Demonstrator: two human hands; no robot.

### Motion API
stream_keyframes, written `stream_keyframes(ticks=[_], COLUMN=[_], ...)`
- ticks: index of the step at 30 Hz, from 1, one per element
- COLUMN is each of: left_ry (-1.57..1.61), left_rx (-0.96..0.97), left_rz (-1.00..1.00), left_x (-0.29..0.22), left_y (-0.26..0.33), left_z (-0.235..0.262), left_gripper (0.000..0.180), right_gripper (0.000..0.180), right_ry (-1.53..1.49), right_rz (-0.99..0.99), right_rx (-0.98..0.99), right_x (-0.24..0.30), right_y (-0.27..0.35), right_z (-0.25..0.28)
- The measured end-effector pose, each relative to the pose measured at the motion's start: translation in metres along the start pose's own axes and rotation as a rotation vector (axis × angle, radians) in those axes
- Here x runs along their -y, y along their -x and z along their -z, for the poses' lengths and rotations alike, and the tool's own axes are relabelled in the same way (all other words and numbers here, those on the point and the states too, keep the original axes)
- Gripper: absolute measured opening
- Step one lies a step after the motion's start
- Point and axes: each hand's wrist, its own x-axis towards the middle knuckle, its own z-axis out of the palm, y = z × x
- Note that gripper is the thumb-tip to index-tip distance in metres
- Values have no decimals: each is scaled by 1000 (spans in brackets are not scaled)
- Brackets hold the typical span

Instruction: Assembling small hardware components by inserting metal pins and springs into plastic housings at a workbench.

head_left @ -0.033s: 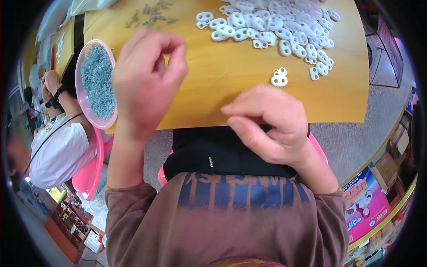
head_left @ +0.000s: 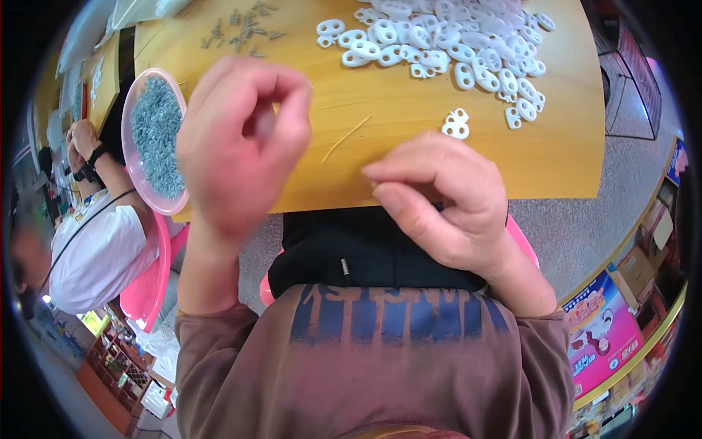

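My left hand (head_left: 245, 143) is over the table's left half, beside the pink bowl. Its fingers are curled and closed toward the thumb; what they hold, if anything, is hidden. Near the front edge, my right hand (head_left: 450, 201) has its thumb and forefinger brought close in a pinch, the other fingers folded. Anything between those tips is too small to make out. One white plastic piece with round holes (head_left: 455, 124) lies just beyond the right hand. Between the hands a thin pale stick-like line (head_left: 346, 140) shows on the table.
A pink bowl (head_left: 132, 157) of small grey metal screw-like parts stands at the left edge. More loose ones (head_left: 248, 29) lie at the back left. White holed pieces (head_left: 439, 47) are heaped at the back. Another person (head_left: 102, 249) sits at left.
My left hand has shifted slightly down and toward me. The thin pale line between the hands shows longer now. My right hand stays almost in place, its pinch unchanged.
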Motion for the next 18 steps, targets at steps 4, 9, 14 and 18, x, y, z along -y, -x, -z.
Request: stream_keyframes(ticks=[4,9,14,18], left_ry=[300,300,136,61], left_rx=[128,33,3,25], left_rz=[19,-120,-165,-289], left_x=[-48,-43,-42,-37], left_y=[4,11,18,15], left_z=[20,-2,-3,-4], left_gripper=[16,18,23,25], right_gripper=[18,20,19,17], right_ry=[-512,-943,-1009,-985], right_rz=[-354,-471,-521,-486], right_rx=[-167,-70,-73,-75], right_x=[7,11,11,5], right_y=[6,7,4,4], right_z=[-10,0,2,2])
